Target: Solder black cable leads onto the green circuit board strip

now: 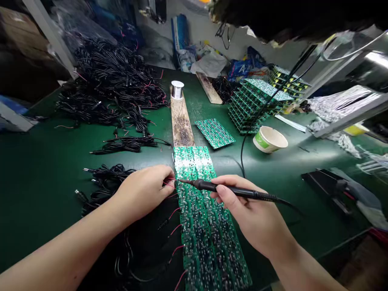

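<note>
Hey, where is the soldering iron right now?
In the head view, the soldering iron is just right of centre, held in the right hand, its tip at the left edge of the long strip of circuit boards, beside the left hand.

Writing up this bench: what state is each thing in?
Left hand: closed on red wire
Right hand: closed around soldering iron
Soldering iron: tip at circuit panel, heat unclear
Circuit panel: lying flat
Spool: upright on wooden strip
Cup: rim up
Small board: lying separately
Rear boards: stacked
Black cables: bundled, heaped
</note>
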